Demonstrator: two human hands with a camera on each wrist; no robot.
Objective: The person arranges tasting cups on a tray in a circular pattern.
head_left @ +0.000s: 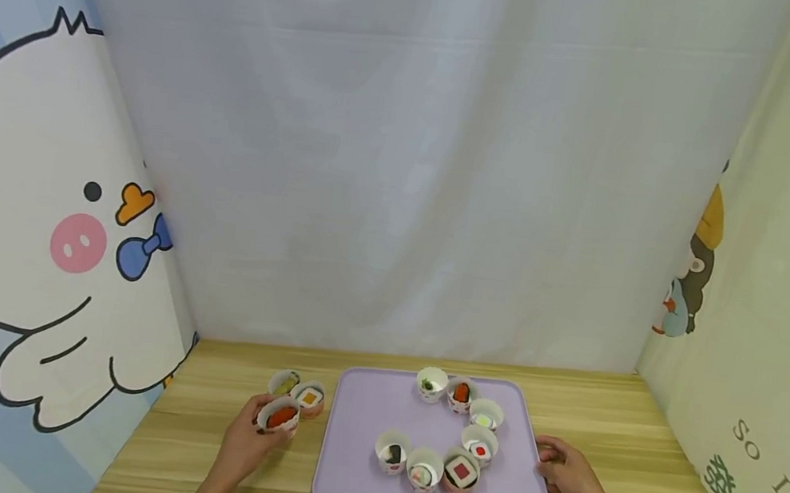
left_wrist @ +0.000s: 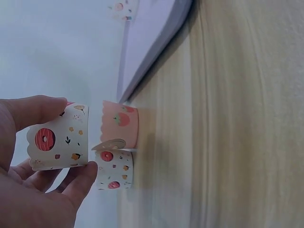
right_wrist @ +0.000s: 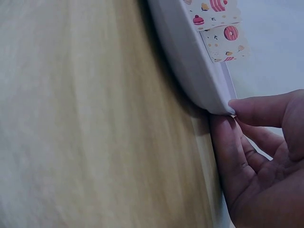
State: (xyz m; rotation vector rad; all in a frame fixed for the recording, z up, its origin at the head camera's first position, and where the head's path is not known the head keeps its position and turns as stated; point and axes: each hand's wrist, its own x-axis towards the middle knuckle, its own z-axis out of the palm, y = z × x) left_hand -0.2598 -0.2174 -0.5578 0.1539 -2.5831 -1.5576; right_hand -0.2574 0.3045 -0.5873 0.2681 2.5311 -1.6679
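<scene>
My left hand [head_left: 248,442] holds a white paper baking cup [left_wrist: 61,137] printed with donuts between thumb and fingers. In the head view a red-topped sushi piece [head_left: 281,417] lies inside that cup. Just beyond it stand a pink cup [left_wrist: 121,126] and another donut-print cup [left_wrist: 115,170] on the table, left of the lilac tray [head_left: 350,467]. My right hand [head_left: 568,474] pinches the tray's right rim, thumb on top and fingers beneath, as the right wrist view shows.
Several sushi-filled cups stand on the tray in a curve, from a cup with green bits [head_left: 432,384] at the back to a cup with a dark piece [head_left: 391,452] in front. A wooden table [head_left: 594,412] lies below, with a pale curtain [head_left: 407,200] behind.
</scene>
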